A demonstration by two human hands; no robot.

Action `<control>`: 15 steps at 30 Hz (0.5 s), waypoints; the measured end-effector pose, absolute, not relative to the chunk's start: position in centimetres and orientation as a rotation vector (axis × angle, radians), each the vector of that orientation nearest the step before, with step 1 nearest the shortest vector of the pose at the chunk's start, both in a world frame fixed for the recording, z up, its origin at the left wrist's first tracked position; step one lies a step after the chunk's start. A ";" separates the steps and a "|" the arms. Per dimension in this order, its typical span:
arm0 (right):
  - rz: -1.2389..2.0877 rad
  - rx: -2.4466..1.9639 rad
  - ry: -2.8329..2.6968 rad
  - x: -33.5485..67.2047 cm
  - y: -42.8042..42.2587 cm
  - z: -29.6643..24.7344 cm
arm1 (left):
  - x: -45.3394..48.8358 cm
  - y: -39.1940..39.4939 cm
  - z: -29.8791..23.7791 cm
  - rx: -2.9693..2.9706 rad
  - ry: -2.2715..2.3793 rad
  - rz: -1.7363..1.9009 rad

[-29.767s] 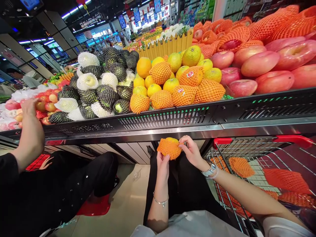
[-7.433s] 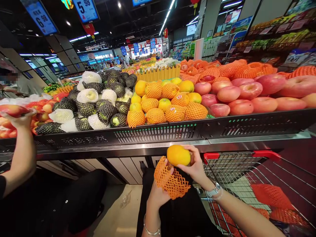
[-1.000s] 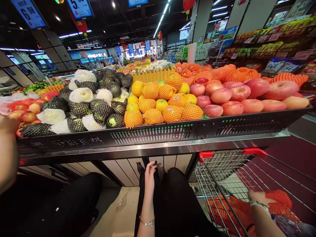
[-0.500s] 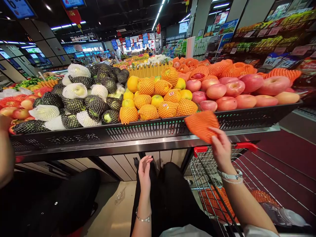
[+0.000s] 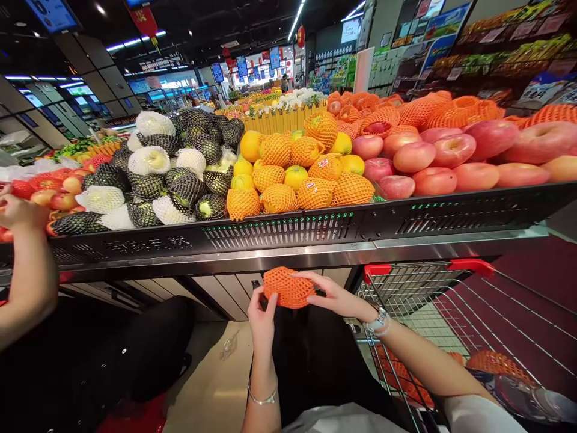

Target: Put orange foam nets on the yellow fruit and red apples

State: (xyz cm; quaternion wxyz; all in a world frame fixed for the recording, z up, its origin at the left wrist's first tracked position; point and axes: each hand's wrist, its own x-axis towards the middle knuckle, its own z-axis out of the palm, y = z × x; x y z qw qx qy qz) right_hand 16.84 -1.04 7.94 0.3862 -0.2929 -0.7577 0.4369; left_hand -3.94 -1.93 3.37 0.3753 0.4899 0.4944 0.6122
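Observation:
An empty orange foam net sleeve (image 5: 288,286) is held between both my hands, in front of my lap and below the display's steel edge. My left hand (image 5: 261,316) pinches its left end with the fingertips. My right hand (image 5: 331,294) grips its right side, a watch on the wrist. Just above, the stand carries oranges (image 5: 295,176), some bare and some in orange nets.
A red-handled wire cart (image 5: 428,313) at my right holds more orange nets (image 5: 496,364). Red apples (image 5: 451,162) fill the display's right side and netted green fruit (image 5: 166,174) the left. A co-worker's hand (image 5: 18,210) and arm reach into the fruit at far left.
My right hand lifted a net out of the cart, carried it left and brought it down in front of me. My left hand rose from my lap and took hold of its other end.

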 end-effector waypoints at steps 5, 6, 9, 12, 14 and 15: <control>1.152 -0.827 -1.530 16.9 0.2 6.2 | -3.6 -2.1 2.8 1.250 1.235 1.702; 1.107 -0.843 -1.489 17.0 0.5 6.1 | -3.5 -2.2 2.8 1.258 1.203 1.736; 0.894 -0.928 -1.563 18.4 0.8 7.2 | -3.4 -2.0 2.8 1.347 1.099 1.689; 0.512 -1.125 -1.639 22.8 -0.4 9.3 | -3.7 -1.8 3.1 1.416 1.046 1.555; 0.298 -1.340 -1.484 27.3 -2.2 9.9 | -4.1 -1.5 3.2 1.411 1.063 1.531; 0.202 -1.475 -1.378 29.7 -3.3 9.8 | -4.3 -1.3 3.2 1.403 1.086 1.533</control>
